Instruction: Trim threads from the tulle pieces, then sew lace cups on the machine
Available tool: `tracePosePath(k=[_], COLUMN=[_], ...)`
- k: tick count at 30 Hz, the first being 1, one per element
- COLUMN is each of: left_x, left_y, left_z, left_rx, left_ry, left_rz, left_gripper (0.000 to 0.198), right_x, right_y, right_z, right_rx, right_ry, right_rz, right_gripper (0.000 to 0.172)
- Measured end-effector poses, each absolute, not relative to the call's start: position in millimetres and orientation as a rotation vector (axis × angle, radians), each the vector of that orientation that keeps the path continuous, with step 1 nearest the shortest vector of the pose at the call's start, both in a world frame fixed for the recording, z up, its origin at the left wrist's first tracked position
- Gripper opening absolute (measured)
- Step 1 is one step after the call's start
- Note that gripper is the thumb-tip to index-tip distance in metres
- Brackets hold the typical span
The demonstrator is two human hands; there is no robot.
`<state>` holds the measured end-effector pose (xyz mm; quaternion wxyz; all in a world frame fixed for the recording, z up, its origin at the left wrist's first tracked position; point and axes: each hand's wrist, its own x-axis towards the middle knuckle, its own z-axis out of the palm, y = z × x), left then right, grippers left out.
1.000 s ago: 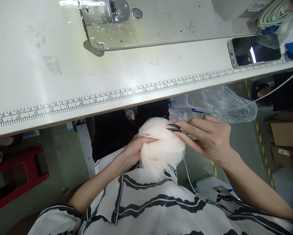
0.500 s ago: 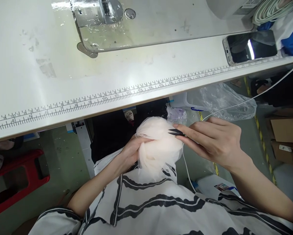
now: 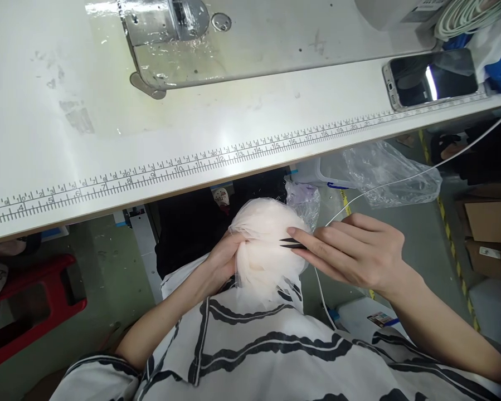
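Fingers (image 3: 317, 243) of my right hand (image 3: 365, 256) are pinched around dark snips (image 3: 292, 243), probably held near the tips for fine control, the two blades slightly parted; whether they touch the fabric, I can't tell. My left hand (image 3: 220, 262) grips the left side of the pale sheer fabric (image 3: 264, 259), seemingly to steady it between my shirt (image 3: 254, 356) and the table (image 3: 250, 114) edge. It looks peach-white and gauzy, bunched in soft puffs, dark stripes showing through its filmy lower edge.
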<state>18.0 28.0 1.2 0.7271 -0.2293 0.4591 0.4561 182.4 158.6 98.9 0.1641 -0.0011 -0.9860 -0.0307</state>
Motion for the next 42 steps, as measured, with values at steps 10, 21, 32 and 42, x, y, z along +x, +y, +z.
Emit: tracePosePath(k=[10,21,32,42], left_x=[19.2,19.1,20.0,20.8], left_y=[25.2,25.6,19.6,17.2], left_z=[0.2,1.0,-5.0,-8.2], left_rx=[-0.402,-0.465,-0.370,-0.336], left_ry=[1.043,1.090,1.173,1.122], left_rz=[1.033,1.118,1.148,1.137], left_gripper=[0.042,0.055,0.051,0.060], right_x=[186.1,183.2,183.7,173.6], right_y=[157.6,148.5,163.9,161.0], right_z=[102.1,96.9,110.5,107.2], right_rx=[-0.022,-0.019,0.035,0.129], right_ry=[-2.861,-2.968,-2.873,-2.862], right_rz=[0.244,0.449,0.023,-0.198], right_gripper=[0.031,0.027,0.025,0.026])
